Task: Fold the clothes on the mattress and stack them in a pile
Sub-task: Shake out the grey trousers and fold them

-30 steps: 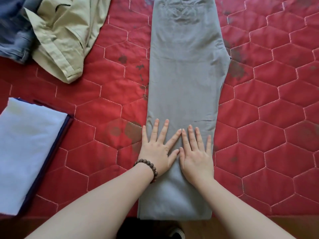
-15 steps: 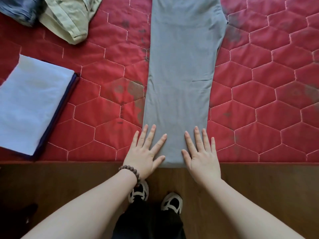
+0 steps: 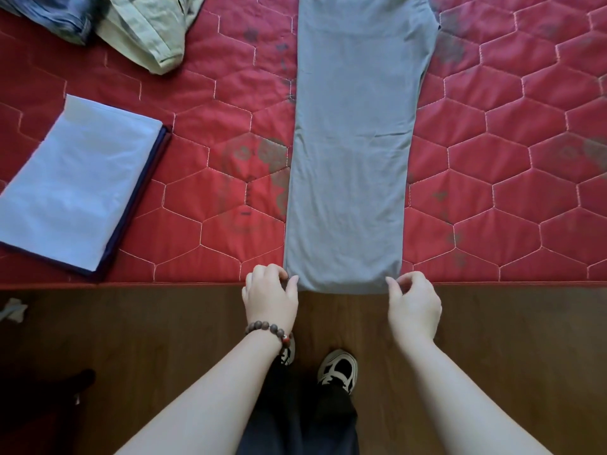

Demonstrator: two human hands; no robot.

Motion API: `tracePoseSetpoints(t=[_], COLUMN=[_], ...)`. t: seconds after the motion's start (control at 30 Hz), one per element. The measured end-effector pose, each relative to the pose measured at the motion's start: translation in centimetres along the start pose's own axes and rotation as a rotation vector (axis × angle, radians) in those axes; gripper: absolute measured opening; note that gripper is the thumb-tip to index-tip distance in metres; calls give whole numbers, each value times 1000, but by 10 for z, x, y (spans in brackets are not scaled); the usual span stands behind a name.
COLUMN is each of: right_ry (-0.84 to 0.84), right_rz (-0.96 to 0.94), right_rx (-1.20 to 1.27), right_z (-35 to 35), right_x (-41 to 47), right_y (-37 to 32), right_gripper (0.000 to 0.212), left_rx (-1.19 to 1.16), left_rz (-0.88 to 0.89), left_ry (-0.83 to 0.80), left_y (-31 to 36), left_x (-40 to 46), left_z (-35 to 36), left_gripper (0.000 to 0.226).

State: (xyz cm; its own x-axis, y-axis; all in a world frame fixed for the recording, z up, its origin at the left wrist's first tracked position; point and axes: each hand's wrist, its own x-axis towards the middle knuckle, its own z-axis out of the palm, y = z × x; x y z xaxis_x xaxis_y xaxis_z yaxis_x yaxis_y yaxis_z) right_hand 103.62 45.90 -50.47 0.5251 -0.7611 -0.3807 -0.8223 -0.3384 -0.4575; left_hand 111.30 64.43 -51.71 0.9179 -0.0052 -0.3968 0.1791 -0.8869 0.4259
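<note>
Standing at the mattress edge in black-and-white sneakers [image 3: 338, 371], the person has both hands at the near hem of the grey trousers [image 3: 353, 159]. The left hand [image 3: 270, 298], a bead bracelet [image 3: 270, 330] at its wrist, pinches the hem's left corner; the right hand [image 3: 414, 305] curls at the right corner, fingertips touching the cloth, grip uncertain. The trousers lie lengthwise up the red quilted mattress [image 3: 509, 159]. Left sits a folded pale blue pile [image 3: 77, 183]; farther back, a crumpled khaki garment [image 3: 147, 27] and jeans [image 3: 56, 14].
</note>
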Motion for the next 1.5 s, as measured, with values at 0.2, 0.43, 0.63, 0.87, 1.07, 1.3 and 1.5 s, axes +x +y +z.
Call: tracePoseSetpoints(t=[0.2, 0.43, 0.63, 0.87, 1.07, 1.3, 1.5], right_ry=[-4, -67, -31, -139, -260, -122, -124], right_rz=[53, 89, 25, -602, -815, -717, -1176], right_rx=[145, 86, -134, -455, -727, -481, -637], right_z=[0, -1, -4, 25, 45, -14, -21], right_x=[1, 10, 8, 11, 21, 62, 93], right_y=[1, 0, -7, -35, -12, 37, 29], right_gripper=[12, 9, 8, 64, 62, 57, 82], left_rx=[-83, -159, -7, 222, 639, 689, 710], left_rz=[-127, -125, -54, 288, 737, 987, 1227], left_ry=[-28, -33, 20, 98, -206, -103, -108], left_y=[11, 10, 6, 13, -9, -25, -8], left_x=[6, 4, 9, 11, 32, 69, 92], left_z=[-1, -13, -17, -2, 15, -38, -35], left_gripper=[14, 14, 9, 56, 63, 63, 55])
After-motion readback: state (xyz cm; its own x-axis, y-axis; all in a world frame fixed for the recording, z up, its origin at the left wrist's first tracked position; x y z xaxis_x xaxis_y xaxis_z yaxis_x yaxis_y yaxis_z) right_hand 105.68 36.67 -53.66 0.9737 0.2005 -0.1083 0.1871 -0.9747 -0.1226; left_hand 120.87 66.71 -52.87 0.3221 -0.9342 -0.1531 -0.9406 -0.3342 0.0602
